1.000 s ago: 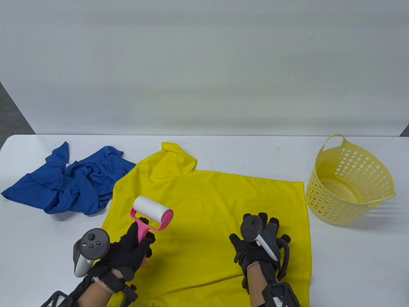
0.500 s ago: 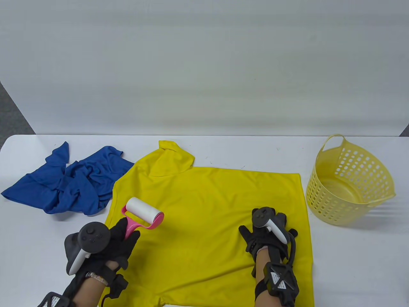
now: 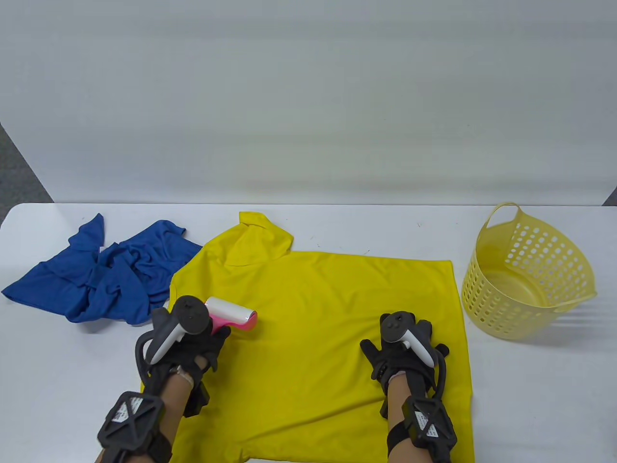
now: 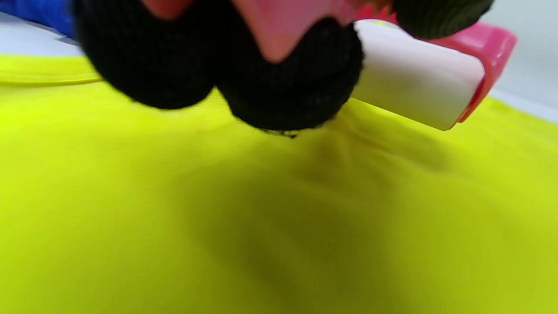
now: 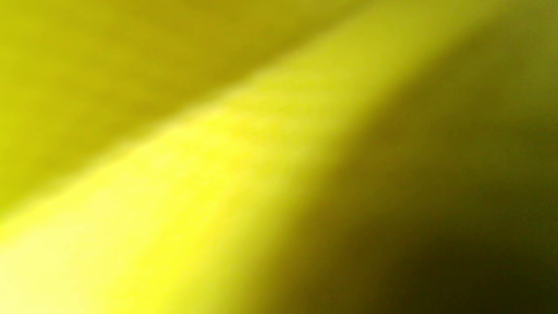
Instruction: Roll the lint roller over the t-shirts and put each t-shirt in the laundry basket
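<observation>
Nearest the person, two gloved hands are reaching in over a white table point(image 3: 520, 386). Each is wearing a tracker strapped to its back.

The left hand point(image 3: 193, 345) is gripping the pink handle of a lint roller point(image 3: 231, 316), with its fingers point(image 4: 287, 91) curled round the handle. The white roll is lying down against a yellow t-shirt point(image 3: 313, 308), near the shirt's left edge. In the left wrist view the roll point(image 4: 414, 85) is sitting at the cloth point(image 4: 218, 209), its pink end cap showing on the right.

The right hand point(image 3: 402, 349) is lying palm down on the same yellow t-shirt, toward its right side. Its fingers are looking spread and fairly flat on the cloth, pinching nothing. The right wrist view is showing only blurred yellow fabric point(image 5: 244, 144), very close.

The yellow t-shirt is lying spread out across the middle of the table. Its body is running left to right, and one sleeve is poking up at the far left corner.

Further back on the left, a blue t-shirt point(image 3: 101, 277) is lying crumpled in a heap. Its right edge is just beside the yellow one; whether they are touching is unclear.

On the right, well apart from both hands, a pale yellow laundry basket point(image 3: 528, 275) with punched holes is standing on the table. It is leaning toward the person, with a handle loop at its far rim.
</observation>
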A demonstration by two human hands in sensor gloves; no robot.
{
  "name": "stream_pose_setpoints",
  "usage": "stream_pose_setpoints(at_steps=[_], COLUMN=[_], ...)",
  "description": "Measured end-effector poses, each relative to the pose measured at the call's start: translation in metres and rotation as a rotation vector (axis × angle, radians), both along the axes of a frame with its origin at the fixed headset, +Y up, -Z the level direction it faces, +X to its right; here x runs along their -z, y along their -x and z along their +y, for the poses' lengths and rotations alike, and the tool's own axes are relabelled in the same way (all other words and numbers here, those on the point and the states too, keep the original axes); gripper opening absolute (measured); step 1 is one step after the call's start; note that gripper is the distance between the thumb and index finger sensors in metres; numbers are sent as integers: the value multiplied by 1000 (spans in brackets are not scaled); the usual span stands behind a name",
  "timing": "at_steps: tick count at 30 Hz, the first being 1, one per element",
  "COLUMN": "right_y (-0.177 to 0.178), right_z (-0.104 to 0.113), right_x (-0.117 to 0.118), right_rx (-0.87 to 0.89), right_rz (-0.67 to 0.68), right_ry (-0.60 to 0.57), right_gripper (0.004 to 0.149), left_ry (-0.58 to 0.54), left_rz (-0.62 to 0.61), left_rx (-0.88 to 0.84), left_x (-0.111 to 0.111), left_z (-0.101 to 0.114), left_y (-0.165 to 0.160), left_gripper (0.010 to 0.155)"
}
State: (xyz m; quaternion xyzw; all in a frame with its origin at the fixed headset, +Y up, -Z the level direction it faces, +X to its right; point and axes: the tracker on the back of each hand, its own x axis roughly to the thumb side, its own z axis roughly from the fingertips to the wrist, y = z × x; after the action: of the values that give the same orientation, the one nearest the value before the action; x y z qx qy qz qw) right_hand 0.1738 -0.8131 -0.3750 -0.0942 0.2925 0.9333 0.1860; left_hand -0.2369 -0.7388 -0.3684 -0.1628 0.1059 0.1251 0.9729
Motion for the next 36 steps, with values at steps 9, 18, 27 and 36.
stream_pose_setpoints(at_steps=[9,18,27,36], right_y=[0,1,1,1], right_z=[1,0,0,0], right_x=[2,1,1,1], right_rx=[-2,-5,-7,-4], right_rz=[5,4,6,8], right_ry=[2,5,7,7], right_gripper=[75,76,76,75], left_ry=[58,224,261,186], left_rz=[36,-186,-205,-118], left_rx=[104,214,231,220], left_x=[25,-78,-122,-15], left_z=[-1,17,25,23], left_y=[-19,32,53,-2], left_gripper=[70,70,69,69])
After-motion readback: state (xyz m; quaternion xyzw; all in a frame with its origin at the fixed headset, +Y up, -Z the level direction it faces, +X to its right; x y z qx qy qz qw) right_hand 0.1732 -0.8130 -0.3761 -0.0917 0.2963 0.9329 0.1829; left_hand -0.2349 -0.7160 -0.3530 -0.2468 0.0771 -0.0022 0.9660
